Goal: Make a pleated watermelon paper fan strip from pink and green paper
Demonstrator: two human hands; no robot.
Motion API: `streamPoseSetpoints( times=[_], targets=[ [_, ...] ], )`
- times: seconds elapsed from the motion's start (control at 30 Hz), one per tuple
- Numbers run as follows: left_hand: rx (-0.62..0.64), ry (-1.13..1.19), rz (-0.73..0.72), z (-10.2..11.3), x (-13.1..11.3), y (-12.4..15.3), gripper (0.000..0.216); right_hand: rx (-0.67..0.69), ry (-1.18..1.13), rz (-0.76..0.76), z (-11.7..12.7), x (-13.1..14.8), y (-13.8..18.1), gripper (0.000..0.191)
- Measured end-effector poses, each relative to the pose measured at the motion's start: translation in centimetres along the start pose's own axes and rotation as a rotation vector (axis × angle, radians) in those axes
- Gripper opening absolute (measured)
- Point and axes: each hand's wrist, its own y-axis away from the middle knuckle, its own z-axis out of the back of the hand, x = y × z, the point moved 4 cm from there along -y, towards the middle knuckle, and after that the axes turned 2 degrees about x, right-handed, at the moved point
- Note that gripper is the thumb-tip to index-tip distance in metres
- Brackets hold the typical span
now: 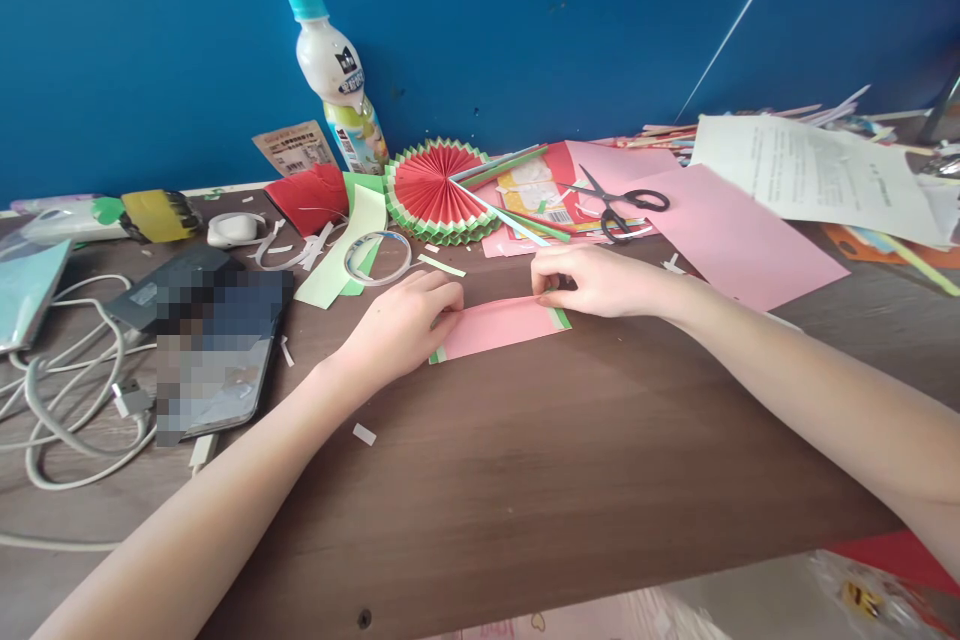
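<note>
A pink paper strip (501, 325) with green and white edging lies on the brown table (525, 480). My left hand (401, 325) pinches its left end, fingers curled together. At the strip's upper right corner my right hand (592, 280) presses down and pinches a fold. Behind the hands sits a pleated watermelon-coloured paper fan (431, 190), and a roll of clear tape (377, 257) lies just left of it.
Black scissors (619, 205) rest on pink sheets (720, 230) at the back right, beside printed white papers (817, 175). A drink bottle (337, 80) stands against the blue wall. A phone (217, 350), white cables (67, 400) and paper scraps crowd the left.
</note>
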Motion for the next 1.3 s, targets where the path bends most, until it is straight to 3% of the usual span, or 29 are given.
streamPoseSetpoints(
  times=[0.33, 0.77, 1.0, 1.3],
  targets=[
    [-0.03, 0.124, 0.042, -0.4, 0.2, -0.1, 0.011, -0.077, -0.109, 0.022, -0.9, 0.4, -0.4, 0.009],
    [-0.045, 0.048, -0.017, -0.6, 0.3, 0.0, 0.012, -0.126, -0.059, 0.065, -1.3, 0.8, -0.6, 0.006],
    [-0.122, -0.069, -0.086, -1.1, -0.1, 0.0, 0.016, -0.218, 0.051, 0.208, -1.4, 1.9, -0.7, 0.014],
    [-0.12, 0.046, -0.056, -0.8, 0.2, 0.0, 0.015, -0.234, -0.028, 0.196, -1.6, 1.2, -0.5, 0.013]
  ],
)
